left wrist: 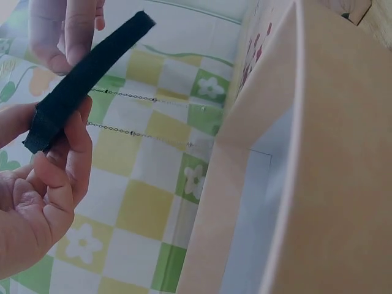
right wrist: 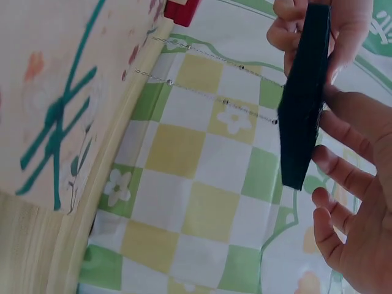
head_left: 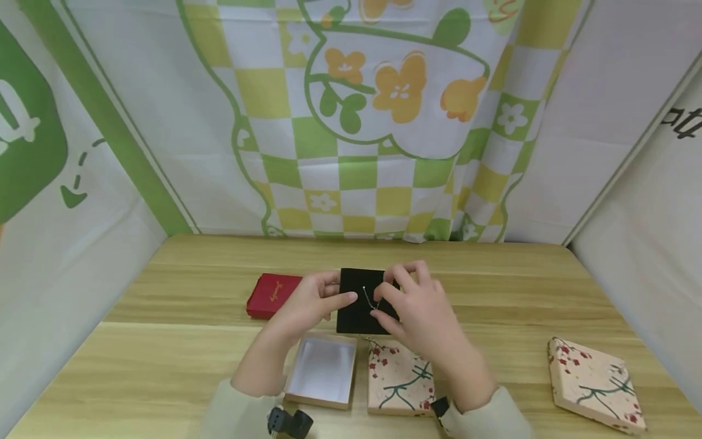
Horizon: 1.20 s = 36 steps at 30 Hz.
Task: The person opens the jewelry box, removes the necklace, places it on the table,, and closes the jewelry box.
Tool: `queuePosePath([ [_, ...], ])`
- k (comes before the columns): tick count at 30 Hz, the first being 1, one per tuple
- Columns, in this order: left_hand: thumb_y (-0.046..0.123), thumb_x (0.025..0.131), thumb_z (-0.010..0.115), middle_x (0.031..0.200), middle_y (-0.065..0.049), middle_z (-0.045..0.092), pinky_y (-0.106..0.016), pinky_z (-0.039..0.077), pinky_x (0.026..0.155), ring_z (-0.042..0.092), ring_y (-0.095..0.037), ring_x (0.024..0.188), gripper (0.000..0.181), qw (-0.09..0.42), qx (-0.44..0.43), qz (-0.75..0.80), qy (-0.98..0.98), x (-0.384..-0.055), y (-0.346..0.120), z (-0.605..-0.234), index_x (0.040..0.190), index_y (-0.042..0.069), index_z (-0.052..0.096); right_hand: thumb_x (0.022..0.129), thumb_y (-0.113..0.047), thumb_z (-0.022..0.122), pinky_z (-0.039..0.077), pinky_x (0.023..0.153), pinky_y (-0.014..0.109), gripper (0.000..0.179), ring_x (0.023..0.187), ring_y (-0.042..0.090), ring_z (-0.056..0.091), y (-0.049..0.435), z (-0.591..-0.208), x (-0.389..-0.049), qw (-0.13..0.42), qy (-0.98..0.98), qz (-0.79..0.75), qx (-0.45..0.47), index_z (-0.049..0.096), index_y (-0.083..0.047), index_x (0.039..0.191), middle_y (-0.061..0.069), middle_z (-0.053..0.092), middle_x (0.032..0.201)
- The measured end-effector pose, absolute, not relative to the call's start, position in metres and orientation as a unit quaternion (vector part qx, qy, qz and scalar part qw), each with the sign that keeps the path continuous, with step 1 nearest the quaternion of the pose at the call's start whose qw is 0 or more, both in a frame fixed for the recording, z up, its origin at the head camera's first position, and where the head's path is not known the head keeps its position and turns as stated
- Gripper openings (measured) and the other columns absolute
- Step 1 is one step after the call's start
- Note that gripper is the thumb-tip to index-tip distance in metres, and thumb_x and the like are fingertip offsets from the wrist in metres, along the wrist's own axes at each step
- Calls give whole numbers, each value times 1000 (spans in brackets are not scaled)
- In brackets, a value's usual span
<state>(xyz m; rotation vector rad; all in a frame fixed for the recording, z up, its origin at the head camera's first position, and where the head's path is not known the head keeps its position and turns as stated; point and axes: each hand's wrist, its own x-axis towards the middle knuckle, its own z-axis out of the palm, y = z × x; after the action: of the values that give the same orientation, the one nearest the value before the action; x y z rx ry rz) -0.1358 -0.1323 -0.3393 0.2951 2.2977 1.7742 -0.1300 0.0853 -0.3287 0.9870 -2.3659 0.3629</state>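
My left hand (head_left: 315,302) grips the left edge of a black jewelry pad (head_left: 351,320), thumb on its upper face. On that face lies the middle of a thin silver necklace (head_left: 367,297), curving down in a small loop. My right hand (head_left: 425,311) reaches over the pad's right side, its thumb and index finger pinching at the chain. Seen edge-on in the right wrist view, the pad (right wrist: 300,122) is held up in the air. Two strands of the necklace (right wrist: 226,102) hang down beneath it. The left wrist view also shows these strands (left wrist: 131,133).
A red jewelry box (head_left: 269,292) lies behind my left hand. In front stand an open box base (head_left: 320,372) with a white inside and a floral-patterned box piece (head_left: 400,381). Another floral box (head_left: 595,384) sits at the right of the wooden table (head_left: 181,353).
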Motion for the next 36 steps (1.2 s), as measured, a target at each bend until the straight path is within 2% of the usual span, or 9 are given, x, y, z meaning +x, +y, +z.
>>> queuePosePath([
  [4,23,90,65,104,-8,71,-29,44,64,58,-17,81,38,113,95,615,775,-135,-132,-339,124,8,58,80,-29,76,44,61,36,14,105,26,48,79,-331,-126,286,-886,109,348,66,-21,84,-4,58,98],
  [9,20,90,65,103,-9,71,-29,44,65,62,-15,78,36,113,86,627,766,-137,-130,-341,123,7,59,83,-21,71,43,59,34,6,103,27,49,73,-336,-125,291,-896,88,323,66,-18,82,-4,59,91],
  [13,20,90,66,100,-9,72,-26,40,59,61,-14,74,35,118,97,627,764,-138,-128,-344,122,8,60,79,-15,71,40,56,29,11,100,25,48,74,-337,-127,271,-897,120,329,61,-18,74,-5,57,86],
  [17,19,89,66,98,-10,72,-26,39,57,59,-13,73,33,115,109,624,765,-138,-127,-346,120,7,61,74,-9,73,42,63,27,18,91,18,44,79,-334,-130,232,-882,199,359,57,-18,71,-6,54,86],
  [21,21,89,66,97,-8,72,-25,38,57,59,-13,74,33,116,108,621,767,-137,-126,-344,119,8,61,75,-3,71,44,74,27,21,88,13,43,84,-329,-132,189,-853,289,391,55,-17,74,-6,55,89],
  [25,20,89,66,95,-7,72,-25,39,56,58,-14,76,32,121,109,612,774,-137,-122,-343,118,7,62,78,0,67,45,62,24,20,77,9,49,88,-327,-133,147,-831,366,393,56,-16,77,-7,55,81],
  [29,17,89,65,99,-9,72,-24,39,55,62,-13,79,32,135,108,611,772,-136,-119,-343,119,5,61,80,0,65,41,49,21,17,63,5,52,92,-327,-133,89,-822,426,367,60,-17,79,-8,58,72],
  [36,18,89,66,102,-12,72,-23,37,54,62,-13,76,34,140,102,598,783,-133,-116,-343,118,2,61,83,1,63,49,56,25,16,64,9,58,99,-324,-135,32,-812,487,319,62,-14,79,-4,63,71],
])
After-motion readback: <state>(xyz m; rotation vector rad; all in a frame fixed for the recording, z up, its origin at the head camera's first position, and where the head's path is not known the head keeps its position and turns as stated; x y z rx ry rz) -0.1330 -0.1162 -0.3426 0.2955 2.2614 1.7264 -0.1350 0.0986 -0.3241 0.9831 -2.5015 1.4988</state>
